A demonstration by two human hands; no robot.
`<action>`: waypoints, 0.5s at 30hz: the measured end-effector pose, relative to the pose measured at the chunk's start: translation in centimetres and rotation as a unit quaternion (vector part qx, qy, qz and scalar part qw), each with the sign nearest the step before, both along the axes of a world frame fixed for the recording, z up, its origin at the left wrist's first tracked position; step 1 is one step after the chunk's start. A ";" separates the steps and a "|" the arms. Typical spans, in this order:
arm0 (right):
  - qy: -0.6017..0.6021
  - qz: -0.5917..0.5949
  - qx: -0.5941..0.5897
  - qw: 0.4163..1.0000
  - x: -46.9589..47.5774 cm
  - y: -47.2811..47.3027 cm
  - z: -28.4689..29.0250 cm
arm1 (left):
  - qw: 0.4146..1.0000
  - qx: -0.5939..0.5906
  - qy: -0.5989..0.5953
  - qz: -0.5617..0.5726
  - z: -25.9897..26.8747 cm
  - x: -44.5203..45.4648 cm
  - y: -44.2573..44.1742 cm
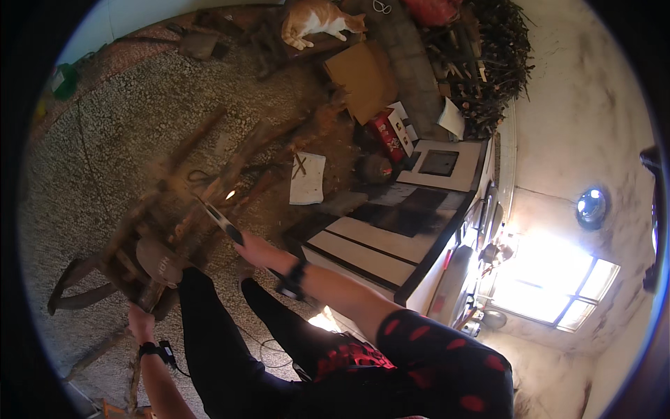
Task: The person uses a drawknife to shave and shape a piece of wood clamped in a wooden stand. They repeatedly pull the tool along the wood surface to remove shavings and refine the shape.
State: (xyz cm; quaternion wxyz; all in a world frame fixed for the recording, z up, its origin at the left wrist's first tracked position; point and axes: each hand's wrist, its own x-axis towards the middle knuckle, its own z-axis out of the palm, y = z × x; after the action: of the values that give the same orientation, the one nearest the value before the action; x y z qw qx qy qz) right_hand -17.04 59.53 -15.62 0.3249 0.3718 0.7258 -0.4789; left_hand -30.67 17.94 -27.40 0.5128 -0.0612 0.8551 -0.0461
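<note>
My right hand [260, 250] is closed round the dark grip of a handsaw [225, 222]. Its pale blade slants up and left, its tip near a piece of wood on a wooden stand [123, 259]. Lower left, my left hand [141, 320] is closed on the near end of a wooden log [152, 296]. My shoe [159, 262] rests on the wood between the two hands. Whether the saw teeth touch the wood cannot be told, as that part is blurred.
Loose branches [196, 139] lie on the speckled floor. A white sheet [307, 178], a cardboard piece [361, 78] and a red box [390, 136] lie beyond, near a tiled stove [377, 235]. An orange and white cat [319, 21] is at the top. Firewood [476, 68] is piled at the wall.
</note>
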 end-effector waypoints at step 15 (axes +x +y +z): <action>0.038 0.019 0.052 0.998 0.4 -0.3 -0.6 | 0.996 0.070 0.043 -0.037 -0.6 0.4 -1.0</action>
State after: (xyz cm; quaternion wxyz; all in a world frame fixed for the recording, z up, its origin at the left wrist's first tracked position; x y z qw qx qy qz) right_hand -16.60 59.27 -16.26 0.2866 0.3557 0.7687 -0.4476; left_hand -30.27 16.92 -27.97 0.4762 0.0044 0.8793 -0.0027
